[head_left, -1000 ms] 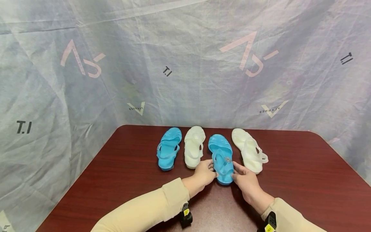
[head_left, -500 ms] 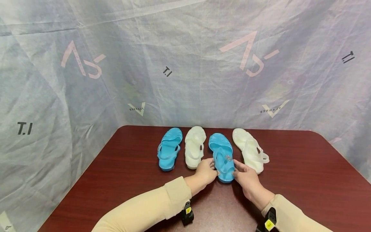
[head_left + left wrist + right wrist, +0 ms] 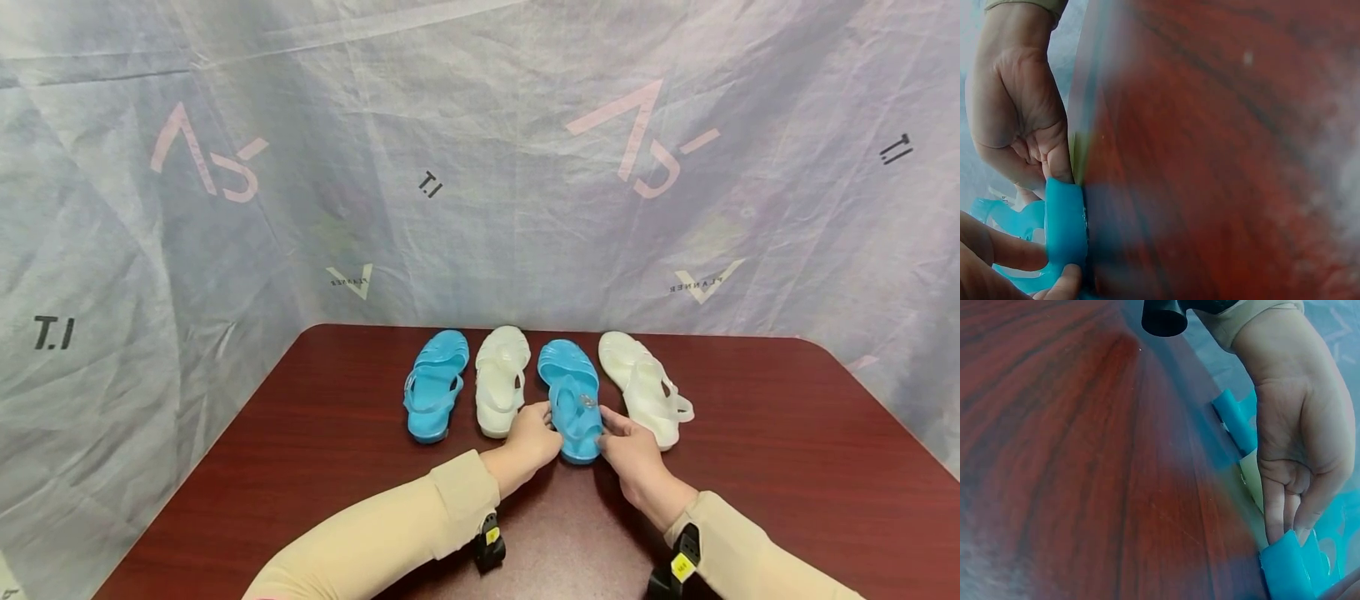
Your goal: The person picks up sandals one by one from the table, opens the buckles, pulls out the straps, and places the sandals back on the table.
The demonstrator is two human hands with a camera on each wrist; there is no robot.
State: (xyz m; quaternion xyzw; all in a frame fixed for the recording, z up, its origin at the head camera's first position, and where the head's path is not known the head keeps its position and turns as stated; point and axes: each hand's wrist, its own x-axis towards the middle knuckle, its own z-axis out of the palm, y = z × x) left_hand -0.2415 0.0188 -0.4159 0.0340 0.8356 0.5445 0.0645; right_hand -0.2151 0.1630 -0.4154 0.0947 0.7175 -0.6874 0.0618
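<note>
Both of my hands hold a blue jelly sandal [image 3: 579, 452] at its heel, toe pointing away from me. My left hand [image 3: 534, 437] pinches the left side, while my right hand [image 3: 636, 457] grips the right side with thumb and fingers. In the left wrist view, fingers of both hands meet the sandal's heel [image 3: 1065, 225]. The right wrist view shows the heel [image 3: 1288, 569] at its lower right. A white sandal [image 3: 495, 417] lies just left of the held one, and another white sandal [image 3: 654, 427] lies angled to its right. A second blue sandal [image 3: 430, 427] is farthest left.
All the sandals stand in a row near the back edge of a dark red wooden table [image 3: 315, 433]. A grey printed cloth [image 3: 487, 233] hangs behind and at the sides. A black wrist camera [image 3: 489, 550] sits below the left sleeve.
Between my two hands, the held blue sandal has slid a little away from me, toward the back edge, into line with the others. The other sandals have stayed put.
</note>
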